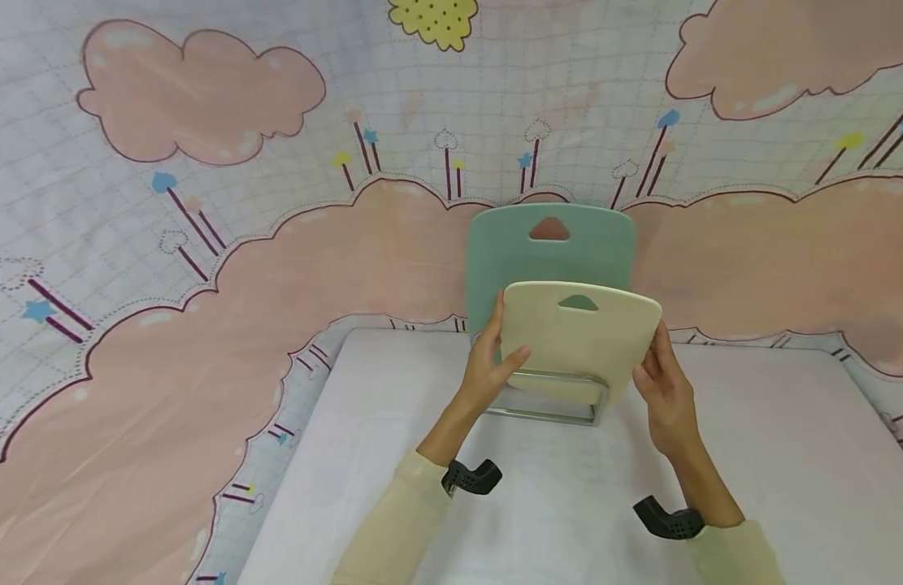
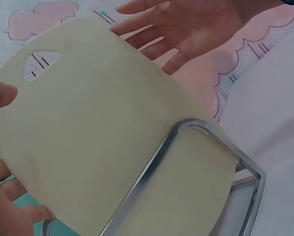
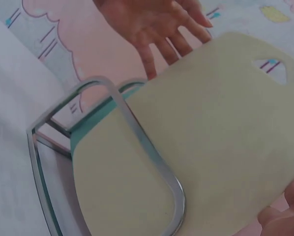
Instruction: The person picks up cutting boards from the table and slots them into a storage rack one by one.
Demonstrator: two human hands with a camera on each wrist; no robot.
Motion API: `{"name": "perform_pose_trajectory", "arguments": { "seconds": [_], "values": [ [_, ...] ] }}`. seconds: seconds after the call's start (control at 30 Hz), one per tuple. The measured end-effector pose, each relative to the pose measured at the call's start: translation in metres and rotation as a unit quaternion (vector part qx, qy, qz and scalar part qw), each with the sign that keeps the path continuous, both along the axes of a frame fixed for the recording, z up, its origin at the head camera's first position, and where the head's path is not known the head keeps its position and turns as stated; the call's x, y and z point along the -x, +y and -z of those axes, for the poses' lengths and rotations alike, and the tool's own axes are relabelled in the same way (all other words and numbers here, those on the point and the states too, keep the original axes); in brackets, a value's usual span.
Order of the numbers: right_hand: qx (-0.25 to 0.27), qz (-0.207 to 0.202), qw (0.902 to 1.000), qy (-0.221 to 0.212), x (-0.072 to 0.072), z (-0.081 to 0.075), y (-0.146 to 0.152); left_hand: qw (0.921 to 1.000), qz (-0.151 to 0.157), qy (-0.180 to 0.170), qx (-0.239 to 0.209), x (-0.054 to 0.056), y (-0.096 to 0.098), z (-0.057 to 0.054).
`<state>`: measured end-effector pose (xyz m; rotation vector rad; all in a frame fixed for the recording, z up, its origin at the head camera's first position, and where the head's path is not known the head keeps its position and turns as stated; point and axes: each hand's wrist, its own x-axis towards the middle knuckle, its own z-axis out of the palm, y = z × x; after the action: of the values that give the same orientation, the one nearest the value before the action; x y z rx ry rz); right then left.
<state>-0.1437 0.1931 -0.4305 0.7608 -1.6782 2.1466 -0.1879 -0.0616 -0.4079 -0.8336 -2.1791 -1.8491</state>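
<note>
A cream cutting board (image 1: 561, 337) with a handle slot stands tilted, its lower part behind the front bar of a metal rack (image 1: 546, 419). My left hand (image 1: 484, 374) holds its left edge, the thumb across the front in the head view and fingers passing behind. At the opposite edge, my right hand (image 1: 666, 398) holds the board with fingertips partly hidden behind it. The left wrist view shows the right hand's fingers (image 2: 152, 37) fairly straight along that edge. Behind, a larger green cutting board (image 1: 491, 252) stands upright, its lower part mostly covered by the cream one.
The rack stands toward the back of a white table (image 1: 392, 406). A cloth backdrop (image 1: 349, 252) with printed clouds rises behind the table and also drapes along its left side. Black camera mounts (image 1: 670, 517) sit on both wrists.
</note>
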Motion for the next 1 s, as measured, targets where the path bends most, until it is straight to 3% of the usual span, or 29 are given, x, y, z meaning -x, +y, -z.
{"name": "perform_pose_trajectory", "arguments": {
  "seconds": [0.23,0.5,0.73,0.8,1.0],
  "values": [
    [0.009,-0.01,0.9998,-0.012,0.004,0.005,-0.01,0.9998,-0.019,-0.003,0.008,-0.007,-0.009,-0.002],
    [0.021,-0.01,0.9997,-0.007,0.007,0.016,-0.021,0.9987,-0.032,-0.016,0.035,-0.028,-0.015,-0.027],
    [0.008,0.002,0.9996,-0.027,0.008,0.019,-0.022,0.9991,-0.027,-0.011,0.031,-0.027,-0.016,-0.018],
    [0.002,0.002,0.9993,-0.037,0.008,0.02,-0.022,0.9991,-0.032,-0.003,0.027,-0.021,-0.017,-0.005],
    [-0.011,0.01,0.9983,-0.056,0.011,0.024,-0.025,0.998,-0.05,-0.014,0.036,-0.02,-0.019,0.001]
  ]
}}
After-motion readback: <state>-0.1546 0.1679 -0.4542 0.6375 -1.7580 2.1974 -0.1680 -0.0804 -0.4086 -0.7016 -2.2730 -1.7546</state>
